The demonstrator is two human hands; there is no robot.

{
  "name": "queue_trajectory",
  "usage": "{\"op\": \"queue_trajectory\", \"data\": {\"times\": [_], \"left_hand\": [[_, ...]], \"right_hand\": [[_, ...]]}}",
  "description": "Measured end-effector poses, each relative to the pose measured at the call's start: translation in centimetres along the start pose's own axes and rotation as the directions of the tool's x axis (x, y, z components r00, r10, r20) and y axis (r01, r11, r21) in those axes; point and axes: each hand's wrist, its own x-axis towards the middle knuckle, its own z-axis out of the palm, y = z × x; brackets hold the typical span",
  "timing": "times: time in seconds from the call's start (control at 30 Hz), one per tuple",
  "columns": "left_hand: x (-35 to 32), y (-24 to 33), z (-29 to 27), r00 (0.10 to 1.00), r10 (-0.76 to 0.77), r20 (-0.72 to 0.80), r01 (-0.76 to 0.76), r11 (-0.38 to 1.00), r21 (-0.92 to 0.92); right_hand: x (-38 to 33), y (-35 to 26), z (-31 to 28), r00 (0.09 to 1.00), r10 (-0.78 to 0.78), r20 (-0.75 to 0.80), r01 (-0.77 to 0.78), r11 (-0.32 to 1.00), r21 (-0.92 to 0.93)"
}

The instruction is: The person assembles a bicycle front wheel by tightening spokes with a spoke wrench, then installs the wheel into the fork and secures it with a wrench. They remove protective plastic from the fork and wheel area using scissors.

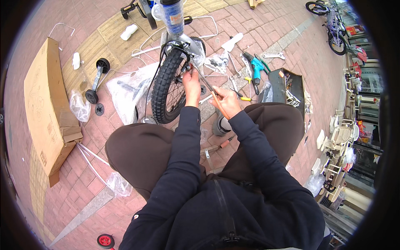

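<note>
In front of me stands a small bicycle's wheel with a knobbly black tyre [161, 89], below a frame part wrapped in clear and blue plastic [173, 21]. My left hand [192, 88] reaches up beside the spokes, its fingers closed at the brake area by the fork. What they pinch is too small to make out. My right hand [227, 102] is wrapped round a long thin tool [220, 106] with an orange-brown handle. Its dark metal shaft slants up and left to the same spot at the fork, where the tip is hidden.
A black toolbox [301, 88], a teal power drill [256, 71] and a wrench [273, 56] lie at the right. Left are a large cardboard box [46, 112], training wheels [98, 79] and bubble wrap [131, 89]. Another orange-handled tool [225, 144] lies between my legs.
</note>
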Motion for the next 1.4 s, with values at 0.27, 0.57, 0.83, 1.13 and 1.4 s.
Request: {"op": "queue_trajectory", "data": {"times": [0.27, 0.57, 0.83, 1.13, 1.4], "left_hand": [[0.0, 0.4, 0.2, 0.999, -0.041, -0.006, 0.041, 0.998, 0.041], [0.0, 1.5, -0.5, 0.995, -0.090, 0.038, 0.088, 0.995, 0.051], [-0.1, 1.6, -0.2, 0.999, -0.048, -0.013, 0.049, 0.994, 0.097], [0.0, 0.9, -0.2, 0.999, -0.028, -0.014, 0.030, 0.995, 0.098], [0.7, -0.4, -0.2, 0.960, 0.224, -0.169, -0.164, 0.937, 0.310]], "right_hand": [[1.1, 2.1, 1.2, 0.996, -0.073, -0.060, 0.081, 0.987, 0.138], [4.4, 4.2, 0.8, 0.865, -0.490, -0.111, 0.429, 0.835, -0.344], [5.1, 1.2, 1.7, 0.938, -0.347, 0.027, 0.348, 0.934, -0.081], [4.6, -1.0, 1.0, 0.967, -0.251, 0.040, 0.254, 0.960, -0.120], [-0.3, -4.5, -4.3, 0.941, 0.118, 0.317, 0.118, 0.764, -0.634]]}}
